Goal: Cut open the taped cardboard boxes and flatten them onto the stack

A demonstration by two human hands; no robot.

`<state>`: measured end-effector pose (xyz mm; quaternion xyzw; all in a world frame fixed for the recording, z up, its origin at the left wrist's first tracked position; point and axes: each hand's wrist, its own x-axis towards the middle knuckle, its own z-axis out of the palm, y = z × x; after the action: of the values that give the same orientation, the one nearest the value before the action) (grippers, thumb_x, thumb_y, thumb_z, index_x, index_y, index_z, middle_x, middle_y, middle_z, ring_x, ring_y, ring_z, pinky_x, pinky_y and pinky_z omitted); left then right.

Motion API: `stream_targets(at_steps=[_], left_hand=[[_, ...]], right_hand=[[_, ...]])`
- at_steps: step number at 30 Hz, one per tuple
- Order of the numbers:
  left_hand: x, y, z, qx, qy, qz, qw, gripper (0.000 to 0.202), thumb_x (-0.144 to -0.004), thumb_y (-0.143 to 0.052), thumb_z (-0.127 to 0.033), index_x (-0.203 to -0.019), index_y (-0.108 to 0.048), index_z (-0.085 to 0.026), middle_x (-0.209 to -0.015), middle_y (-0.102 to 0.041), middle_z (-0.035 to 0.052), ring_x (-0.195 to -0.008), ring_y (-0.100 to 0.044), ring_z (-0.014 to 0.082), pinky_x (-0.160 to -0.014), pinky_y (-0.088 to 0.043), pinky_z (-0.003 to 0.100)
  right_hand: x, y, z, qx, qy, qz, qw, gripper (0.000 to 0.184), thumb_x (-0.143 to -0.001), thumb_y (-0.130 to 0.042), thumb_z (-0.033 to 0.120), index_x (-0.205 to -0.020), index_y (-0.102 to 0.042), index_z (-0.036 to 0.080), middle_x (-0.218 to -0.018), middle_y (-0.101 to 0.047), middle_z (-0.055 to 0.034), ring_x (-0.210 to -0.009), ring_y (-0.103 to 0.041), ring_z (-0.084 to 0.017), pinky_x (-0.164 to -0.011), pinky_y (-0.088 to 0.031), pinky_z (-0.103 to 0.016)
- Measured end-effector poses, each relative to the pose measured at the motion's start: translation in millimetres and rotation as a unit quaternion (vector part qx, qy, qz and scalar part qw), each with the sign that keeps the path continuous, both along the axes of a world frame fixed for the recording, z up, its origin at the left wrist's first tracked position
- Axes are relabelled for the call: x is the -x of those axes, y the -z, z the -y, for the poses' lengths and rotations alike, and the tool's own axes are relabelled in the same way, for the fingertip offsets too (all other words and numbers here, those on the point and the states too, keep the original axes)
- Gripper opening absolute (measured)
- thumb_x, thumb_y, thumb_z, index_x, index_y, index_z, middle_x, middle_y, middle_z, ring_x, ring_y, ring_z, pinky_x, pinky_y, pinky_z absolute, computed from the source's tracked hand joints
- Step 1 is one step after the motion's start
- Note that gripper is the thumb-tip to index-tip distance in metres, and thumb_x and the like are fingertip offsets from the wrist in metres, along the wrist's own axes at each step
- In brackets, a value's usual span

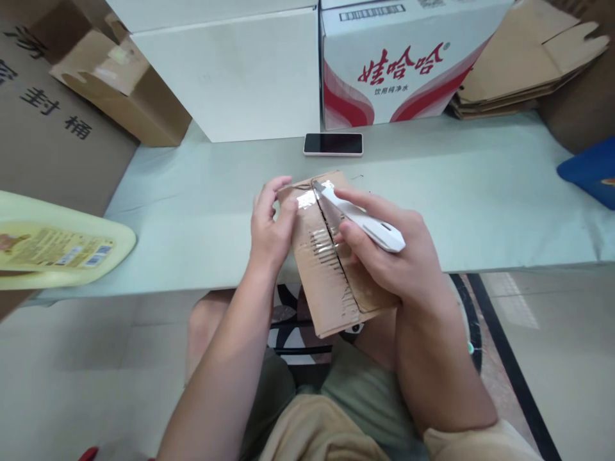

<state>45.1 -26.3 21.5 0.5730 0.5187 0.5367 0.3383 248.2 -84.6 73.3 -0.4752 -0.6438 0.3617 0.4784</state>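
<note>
A small brown cardboard box (327, 275), sealed with clear tape along its top seam, hangs over the near edge of the table (202, 211). My left hand (270, 224) grips the box's far left corner, fingers curled on it. My right hand (389, 256) is closed round a white utility knife (365, 221). The knife's blade tip rests at the far end of the taped seam.
A phone (333, 144) lies face up beyond the box. Behind it stand a white box (230, 77) and a red-and-white printed carton (398, 64). Flattened cardboard (528, 57) is stacked at the far right, a yellow bottle (57, 246) lies at the left, a blue object (590, 169) at the right edge.
</note>
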Motion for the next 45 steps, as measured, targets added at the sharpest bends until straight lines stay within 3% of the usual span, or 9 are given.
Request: stream_targets(at_steps=[3, 5, 9, 13, 16, 19, 31, 39, 45], left_hand=[[-3, -0.4, -9, -0.009, 0.047, 0.019, 0.999, 0.022, -0.086, -0.071, -0.033, -0.106, -0.079, -0.027, -0.122, -0.074, 0.0057, -0.128, -0.063, 0.0327, -0.12, -0.045, 0.048], [-5, 6.9, -11, 0.013, 0.081, 0.071, 0.994, 0.023, -0.083, -0.072, -0.033, -0.105, -0.078, -0.027, -0.119, -0.076, 0.0052, -0.124, -0.066, 0.0326, -0.117, -0.048, 0.049], [-5, 27.0, -9, -0.015, 0.053, 0.146, 0.988, 0.033, -0.085, -0.073, -0.05, -0.109, -0.077, -0.029, -0.121, -0.075, 0.0054, -0.122, -0.066, 0.0319, -0.112, -0.05, 0.047], [-6, 37.2, -9, -0.028, 0.055, 0.171, 0.983, 0.04, -0.083, -0.075, -0.059, -0.11, -0.076, -0.029, -0.119, -0.074, 0.0058, -0.117, -0.066, 0.0313, -0.108, -0.051, 0.046], [-6, 38.2, -10, -0.025, 0.059, 0.186, 0.98, 0.042, -0.082, -0.076, -0.06, -0.11, -0.075, -0.028, -0.118, -0.073, 0.0061, -0.116, -0.066, 0.0307, -0.108, -0.05, 0.045], [-6, 37.0, -11, -0.022, 0.065, 0.196, 0.978, 0.042, -0.081, -0.076, -0.059, -0.109, -0.074, -0.028, -0.115, -0.073, 0.0058, -0.113, -0.066, 0.0296, -0.105, -0.05, 0.044], [-4, 39.1, -13, -0.019, 0.096, 0.2, 0.975, 0.04, -0.08, -0.076, -0.057, -0.107, -0.07, -0.028, -0.11, -0.07, 0.0054, -0.108, -0.064, 0.028, -0.101, -0.05, 0.042], [-5, 39.8, -13, -0.021, 0.089, 0.203, 0.975, 0.04, -0.08, -0.076, -0.058, -0.107, -0.069, -0.028, -0.112, -0.071, 0.0054, -0.108, -0.065, 0.0285, -0.101, -0.051, 0.043], [-5, 37.6, -11, -0.015, 0.085, 0.198, 0.976, 0.038, -0.08, -0.075, -0.055, -0.107, -0.07, -0.028, -0.11, -0.071, 0.0044, -0.105, -0.064, 0.0268, -0.099, -0.051, 0.041]], right_hand=[[3, -1.9, -3, -0.021, 0.024, 0.012, 0.999, 0.028, -0.099, -0.067, 0.038, -0.12, -0.077, 0.023, -0.102, -0.082, -0.0046, -0.09, -0.078, -0.023, -0.08, -0.06, -0.035], [5, -2.4, -5, -0.023, 0.042, 0.021, 0.999, 0.023, -0.096, -0.071, 0.037, -0.112, -0.075, 0.021, -0.093, -0.081, -0.0031, -0.082, -0.077, -0.021, -0.074, -0.058, -0.032], [8, -1.5, -6, -0.001, 0.055, 0.038, 0.998, 0.017, -0.092, -0.073, 0.035, -0.1, -0.064, 0.024, -0.065, -0.069, 0.0057, -0.052, -0.063, -0.014, -0.057, -0.048, -0.028], [9, -1.1, -4, -0.01, 0.034, 0.037, 0.999, 0.016, -0.098, -0.062, 0.036, -0.11, -0.064, 0.025, -0.071, -0.073, 0.0035, -0.053, -0.064, -0.015, -0.058, -0.049, -0.03], [9, -1.5, -3, -0.028, 0.006, 0.048, 0.998, 0.023, -0.101, -0.057, 0.032, -0.119, -0.069, 0.024, -0.079, -0.076, 0.0011, -0.064, -0.071, -0.017, -0.065, -0.052, -0.03], [10, -1.5, -2, -0.04, 0.008, 0.045, 0.998, 0.021, -0.1, -0.057, 0.029, -0.113, -0.072, 0.022, -0.085, -0.079, -0.001, -0.073, -0.074, -0.017, -0.071, -0.054, -0.029], [10, -3.0, -3, -0.022, 0.026, 0.084, 0.996, 0.019, -0.094, -0.062, 0.033, -0.106, -0.07, 0.021, -0.075, -0.075, 0.0007, -0.058, -0.063, -0.014, -0.059, -0.044, -0.026], [9, -1.5, -4, -0.009, 0.02, 0.08, 0.997, 0.022, -0.097, -0.058, 0.035, -0.113, -0.068, 0.022, -0.082, -0.078, -0.001, -0.066, -0.07, -0.018, -0.066, -0.049, -0.029], [10, -1.0, -4, -0.028, 0.02, 0.099, 0.994, 0.018, -0.097, -0.058, 0.033, -0.107, -0.067, 0.022, -0.081, -0.076, -0.0014, -0.064, -0.067, -0.017, -0.064, -0.046, -0.028]])
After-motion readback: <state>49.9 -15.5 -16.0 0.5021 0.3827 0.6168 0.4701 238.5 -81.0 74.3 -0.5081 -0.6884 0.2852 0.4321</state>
